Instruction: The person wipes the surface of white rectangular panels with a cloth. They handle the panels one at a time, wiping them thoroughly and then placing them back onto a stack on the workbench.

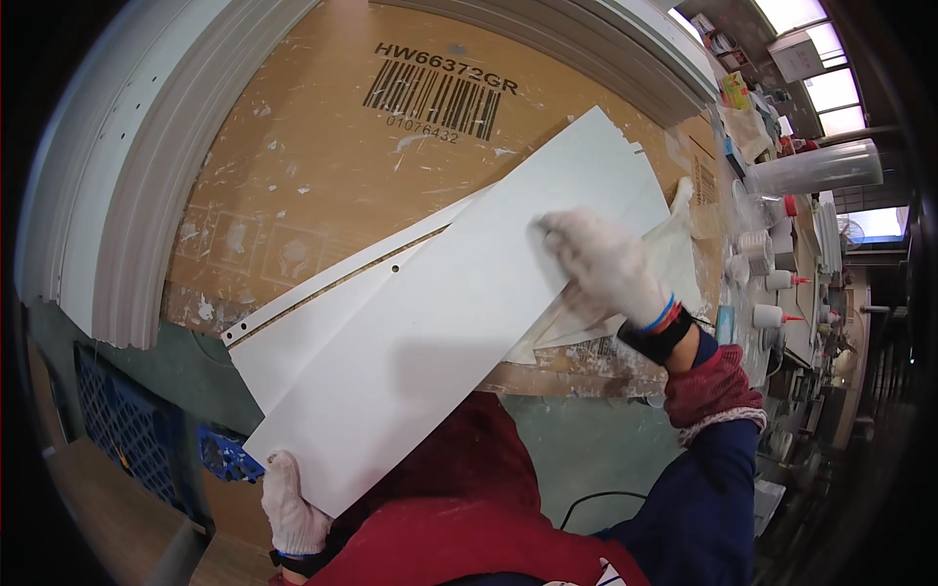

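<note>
A long white board [459,293] lies slantwise across the work surface, its near left end jutting past the edge. My gloved left hand [290,505] grips that near corner, thumb on the upper face. Over the far right half, my gloved right hand [598,259] is closed, fingertips down at the board's face and slightly blurred. A small greyish bit shows at those fingertips; I cannot make out what it is. Beneath lies a second white board [283,356] with a groove and small holes along its edge. A pale cloth [674,249] lies partly under the top board's right side.
Worn cardboard [293,186] with white smears covers the table. Grey-white moulded profiles [161,186] border it at left and far right. At right stand glue bottles with red tips [769,315] and a clear plastic cylinder [816,168]. A blue plastic crate [127,420] sits low at left.
</note>
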The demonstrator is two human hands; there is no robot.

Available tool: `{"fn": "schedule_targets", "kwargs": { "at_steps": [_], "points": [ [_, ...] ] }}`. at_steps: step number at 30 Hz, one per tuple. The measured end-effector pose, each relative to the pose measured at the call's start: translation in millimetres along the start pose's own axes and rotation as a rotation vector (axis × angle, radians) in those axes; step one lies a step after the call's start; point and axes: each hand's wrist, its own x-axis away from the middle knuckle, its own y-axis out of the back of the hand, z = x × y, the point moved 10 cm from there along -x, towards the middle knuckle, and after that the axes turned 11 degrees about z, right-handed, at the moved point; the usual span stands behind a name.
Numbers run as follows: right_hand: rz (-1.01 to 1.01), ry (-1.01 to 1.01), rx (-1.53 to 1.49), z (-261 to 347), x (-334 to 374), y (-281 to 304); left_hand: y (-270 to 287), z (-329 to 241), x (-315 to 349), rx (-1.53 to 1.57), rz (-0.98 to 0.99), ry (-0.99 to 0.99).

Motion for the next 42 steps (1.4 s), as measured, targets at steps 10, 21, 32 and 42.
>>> {"fn": "schedule_targets", "kwargs": {
  "at_steps": [10,21,32,42],
  "points": [
    [-0.316,-0.38,0.157,-122.2,12.6,71.5,-6.5,-5.2,1.6,-0.136,0.031,-0.029],
    [-0.241,-0.578,0.347,-192.6,25.1,75.4,-5.3,-7.1,-3.8,-0.135,0.065,-0.031],
    [-0.2,-0.585,0.38,-196.9,25.7,62.3,0.3,-7.9,-5.4,-0.182,0.078,-0.024],
    [-0.246,-0.508,0.198,-164.2,-1.4,68.1,5.0,-11.2,-5.4,-0.278,0.067,-0.072]
  ]
}}
